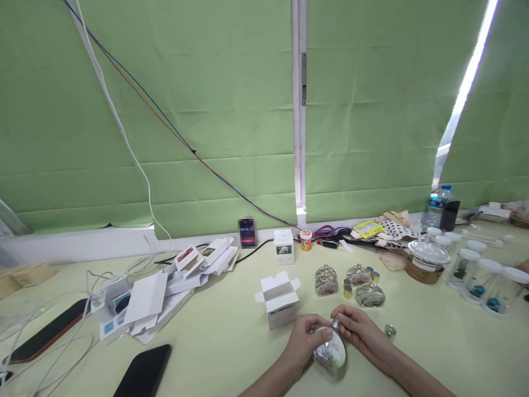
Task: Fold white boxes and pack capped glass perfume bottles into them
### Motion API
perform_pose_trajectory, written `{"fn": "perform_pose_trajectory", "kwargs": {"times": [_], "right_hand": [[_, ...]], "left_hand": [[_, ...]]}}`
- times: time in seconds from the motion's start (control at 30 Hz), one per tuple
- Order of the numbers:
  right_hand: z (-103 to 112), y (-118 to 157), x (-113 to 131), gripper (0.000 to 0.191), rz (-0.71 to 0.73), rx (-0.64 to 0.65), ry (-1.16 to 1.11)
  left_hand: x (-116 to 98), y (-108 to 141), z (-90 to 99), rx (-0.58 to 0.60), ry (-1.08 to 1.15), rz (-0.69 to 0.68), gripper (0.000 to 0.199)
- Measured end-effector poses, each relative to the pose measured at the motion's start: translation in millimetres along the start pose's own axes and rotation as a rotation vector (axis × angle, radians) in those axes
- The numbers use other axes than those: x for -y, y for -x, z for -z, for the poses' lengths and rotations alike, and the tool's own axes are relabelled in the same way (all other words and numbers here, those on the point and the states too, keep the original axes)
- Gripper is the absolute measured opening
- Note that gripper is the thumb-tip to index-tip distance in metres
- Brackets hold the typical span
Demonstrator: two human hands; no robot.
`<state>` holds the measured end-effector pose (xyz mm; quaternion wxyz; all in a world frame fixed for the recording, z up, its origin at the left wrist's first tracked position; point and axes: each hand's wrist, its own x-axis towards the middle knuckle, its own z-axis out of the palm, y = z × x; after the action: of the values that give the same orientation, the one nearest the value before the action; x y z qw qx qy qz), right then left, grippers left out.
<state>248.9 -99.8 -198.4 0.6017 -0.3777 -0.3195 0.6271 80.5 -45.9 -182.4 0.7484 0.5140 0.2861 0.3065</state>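
My left hand (306, 341) is closed around a rounded glass bottle (332, 354) with a pale oval front and greenish markings, tilted above the table. The fingers of my right hand (359, 331) pinch the silvery neck (335, 323) of the same bottle; whether a small part is between them I cannot tell. A small metallic cap (390, 331) lies right of my right hand. Beyond my hands stand several similar flattened glass bottles (370, 295), with gold-coloured caps (347, 289) beside them. An open white box (281, 313) stands just past my left hand.
A closed white box (284, 247) and a small orange jar (306, 241) stand near the wall. Flattened cartons (149, 300), white cables and a black phone (144, 370) lie left. Clear cylinders (485, 280) and a lidded glass pot (427, 256) are at right.
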Motion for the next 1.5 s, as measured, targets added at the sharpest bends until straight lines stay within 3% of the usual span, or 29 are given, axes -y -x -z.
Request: {"fn": "perform_pose_trajectory", "kwargs": {"times": [0.5, 0.8, 1.07, 1.37, 1.5], "right_hand": [[-1.2, 2.0, 2.3, 0.023, 0.055, 0.006, 0.217], [0.9, 5.3, 11.4, 0.018, 0.196, 0.090, 0.378], [2.6, 5.2, 7.0, 0.020, 0.178, 0.026, 0.491], [13.3, -3.3, -13.1, 0.043, 0.095, 0.054, 0.616], [14.0, -2.6, -15.4, 0.053, 0.129, 0.033, 0.754]], "left_hand": [[1.8, 2.7, -1.1, -0.010, 0.007, -0.030, 0.037], [6.5, 1.0, 2.9, -0.002, 0.017, -0.010, 0.034], [7.5, 1.5, 4.2, 0.043, -0.042, -0.052, 0.033], [16.9, -2.3, 10.1, 0.034, -0.217, -0.083, 0.034], [17.3, -4.0, 13.0, 0.062, -0.297, -0.064, 0.037]]}}
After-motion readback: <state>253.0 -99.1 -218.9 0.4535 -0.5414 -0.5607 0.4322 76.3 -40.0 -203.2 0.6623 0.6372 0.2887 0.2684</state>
